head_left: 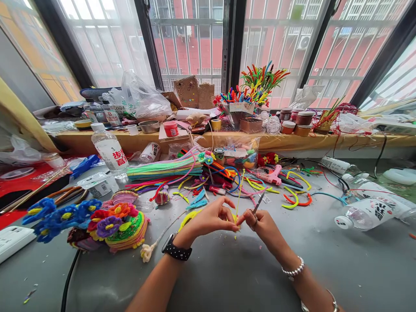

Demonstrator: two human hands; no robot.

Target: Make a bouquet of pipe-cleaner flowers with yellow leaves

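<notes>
My left hand (216, 216), with a dotted black watch band at the wrist, pinches a thin yellow pipe cleaner (241, 190) that sticks up from the fingertips. My right hand (261, 225) meets it fingertip to fingertip and is closed around scissors (259, 201), whose blades point up and away. Small yellow bits lie on the table just under the fingers. A bent yellow pipe cleaner (188, 220) rests behind my left wrist. Left of that arm lies a cream flower on a stem (147, 252), near a pile of colourful pipe-cleaner flowers (108, 225).
A bundle of pastel pipe cleaners (162, 170) lies behind the hands. Near it are a pink glue gun (273, 175) and loose coloured pieces. Bottles (367, 213) lie at the right; an upright bottle (109, 149) stands left. A crowded ledge (136, 141) runs below the windows.
</notes>
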